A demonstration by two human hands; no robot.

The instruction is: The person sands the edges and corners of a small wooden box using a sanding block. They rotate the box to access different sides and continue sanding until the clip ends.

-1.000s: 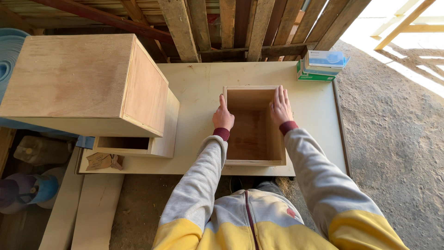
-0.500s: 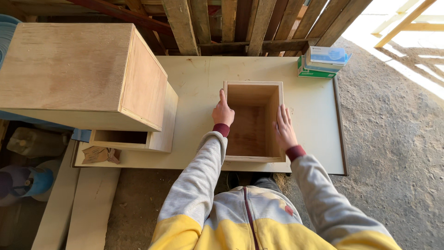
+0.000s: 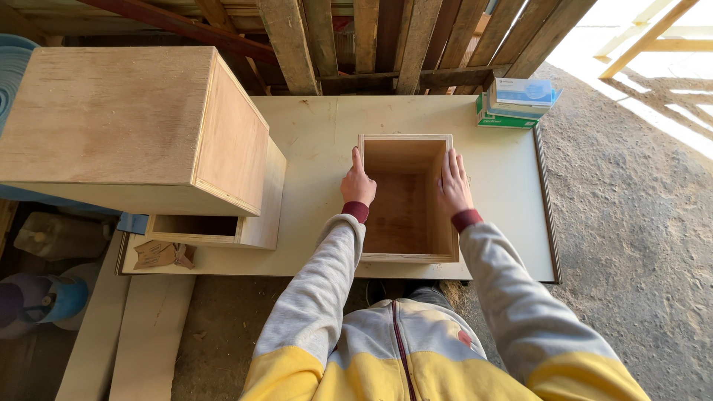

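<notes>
An open-topped wooden box [image 3: 405, 256] stands on a pale plywood tabletop [image 3: 319, 134] straight in front of me. My left hand [image 3: 358, 182] grips the box's left wall, with one finger stretched along the outside. My right hand [image 3: 453, 184] lies flat along the top of the right wall, fingers extended, with nothing held in it. The inside of the box is empty, showing a brown bottom panel.
A large closed plywood box [image 3: 134, 126] sits stacked on a lower open box [image 3: 223, 226] at the table's left. Stacked small cartons [image 3: 516, 104] stand at the far right corner. Pallets [image 3: 356, 41] lean behind. Planks [image 3: 148, 327] and jugs [image 3: 44, 297] lie lower left; dirt floor [image 3: 631, 223] is at the right.
My right hand slid back toward me along the right wall, then forward again to the wall's middle. My left hand stayed on the left wall. The box has not moved.
</notes>
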